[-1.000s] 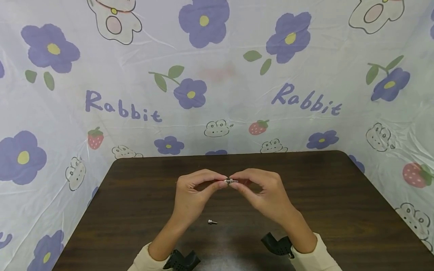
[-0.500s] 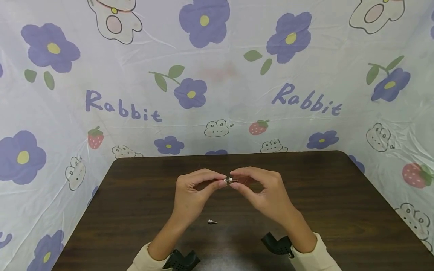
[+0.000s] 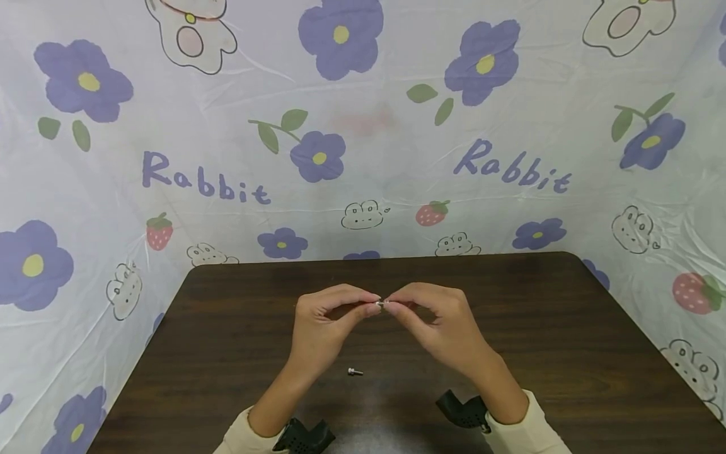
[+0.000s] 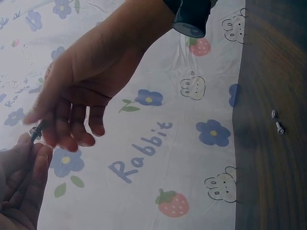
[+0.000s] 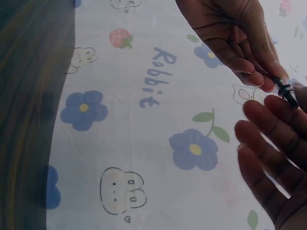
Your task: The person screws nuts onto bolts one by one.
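Note:
Over the middle of the table, my left hand (image 3: pixel 323 321) pinches a small metal bolt (image 5: pixel 290 98) by its head end, between thumb and fingertips. A nut (image 5: pixel 285 89) sits around the bolt's dark threaded shank in the right wrist view. Facing it from the other side, my right hand (image 3: pixel 450 318) closes thumb and index fingertip on the nut and shank, which hides most of them in the head view. Its other fingers spread loosely in the right wrist view. A second bolt (image 3: pixel 355 372) lies on the table below the hands.
The dark wood table (image 3: pixel 238 353) has a patterned cloth (image 3: pixel 363 151) hanging behind it and at its sides. In the left wrist view a small round metal piece (image 4: pixel 274 114) shows beside the loose bolt. Black wrist cameras (image 3: pixel 462 408) project inward from the sleeves.
The right thumb and index finger, parted around the nut and shank half a second ago, have closed on them. The left hand and the loose bolt stay in place.

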A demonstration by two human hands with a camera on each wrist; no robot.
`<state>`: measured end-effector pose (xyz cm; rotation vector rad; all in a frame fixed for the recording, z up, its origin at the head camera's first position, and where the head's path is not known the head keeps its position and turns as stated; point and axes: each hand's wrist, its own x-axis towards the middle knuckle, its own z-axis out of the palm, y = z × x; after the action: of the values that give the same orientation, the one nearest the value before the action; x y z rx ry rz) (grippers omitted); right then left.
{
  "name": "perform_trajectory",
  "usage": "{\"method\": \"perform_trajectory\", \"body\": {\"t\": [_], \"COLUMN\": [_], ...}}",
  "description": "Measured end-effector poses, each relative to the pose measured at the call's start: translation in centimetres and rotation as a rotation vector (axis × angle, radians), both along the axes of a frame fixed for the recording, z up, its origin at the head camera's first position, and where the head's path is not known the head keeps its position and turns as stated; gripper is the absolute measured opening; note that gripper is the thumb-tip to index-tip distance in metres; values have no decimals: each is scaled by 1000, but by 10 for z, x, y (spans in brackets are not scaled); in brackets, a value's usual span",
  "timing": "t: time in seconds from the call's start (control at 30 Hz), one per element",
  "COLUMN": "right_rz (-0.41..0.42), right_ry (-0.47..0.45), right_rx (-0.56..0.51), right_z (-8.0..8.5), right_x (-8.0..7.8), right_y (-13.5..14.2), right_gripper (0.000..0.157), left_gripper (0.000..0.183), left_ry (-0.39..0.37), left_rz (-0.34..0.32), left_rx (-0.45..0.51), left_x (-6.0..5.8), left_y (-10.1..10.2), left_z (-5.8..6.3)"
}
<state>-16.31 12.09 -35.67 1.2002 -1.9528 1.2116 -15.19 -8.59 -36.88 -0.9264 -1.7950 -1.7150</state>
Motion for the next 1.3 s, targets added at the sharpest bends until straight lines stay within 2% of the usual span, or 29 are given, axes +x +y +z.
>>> {"method": "perform_trajectory", "body": {"t": [0.1,0.17,0.23,0.4,0.53,0.8,0.87,1.07,1.3], "right_rz": [-11,-18,-15,11,15,5,-3,9,15], "right_ry": [-60,-73,-61,18,30,-61,-52,7,29], "right_rx": [16,18,9,-18,-21,17,10,-21,-18], "right_z": [0,-1,-1,0,0,0,0,1,1], "right_x": [1,1,1,0,0,2,2,2,1], "right_y": [1,1,2,1,0,0,0,1,0], "right_gripper": [15,15,11,19,18,14,13,26,20], "left_gripper": [13,13,14,14,14,14,14,15,15], "left_ry": [-2,-8,-7,-3,-3,4,3,9,12], "left_rz": [1,4,6,6,-4,-22,-18,-5,-14], "left_rx": [7,7,6,0,2,16,18,13,8], "left_x": [0,0,0,-1,-1,-1,-1,-1,-1], "left_y": [0,0,0,-1,-1,-1,-1,-2,-1], "left_z": [0,1,0,0,0,0,-1,-1,0]}}
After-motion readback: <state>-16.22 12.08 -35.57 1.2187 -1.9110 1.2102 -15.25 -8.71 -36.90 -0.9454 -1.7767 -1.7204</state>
